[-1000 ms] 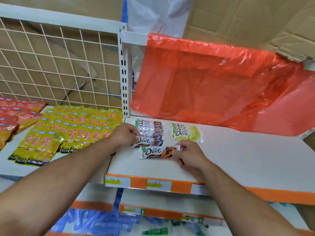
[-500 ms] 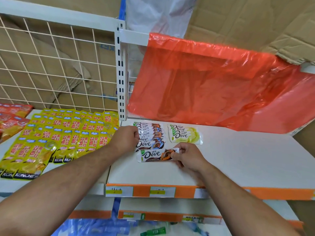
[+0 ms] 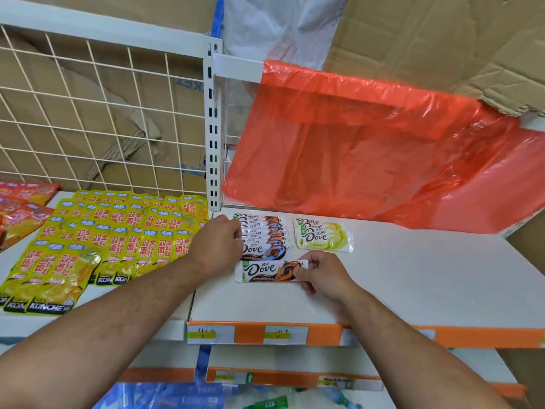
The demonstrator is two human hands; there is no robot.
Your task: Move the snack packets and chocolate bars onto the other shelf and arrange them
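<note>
On the white right shelf [image 3: 413,290] lies a fanned stack of brown Dove chocolate bars [image 3: 265,237]. My left hand [image 3: 218,243] rests on the stack's left end with curled fingers. In front of the stack lies one single brown Dove bar [image 3: 262,271]; my right hand [image 3: 320,274] pinches its right end. Two or three yellow Dove bars [image 3: 323,238] lie overlapped to the right of the stack. On the left shelf [image 3: 17,255], rows of yellow snack packets [image 3: 118,240] are laid out, with red snack packets [image 3: 20,202] at the far left.
An orange plastic sheet [image 3: 368,154] hangs behind the right shelf. A white wire grid [image 3: 103,113] backs the left shelf, with a slotted upright post [image 3: 213,137] between the two shelves. Orange price strips [image 3: 324,335] line the shelf fronts. Lower shelves show below.
The view has shifted slightly. My right hand has slid the single Dove bar a little closer to the stack; my left hand stays on the stack's left end.
</note>
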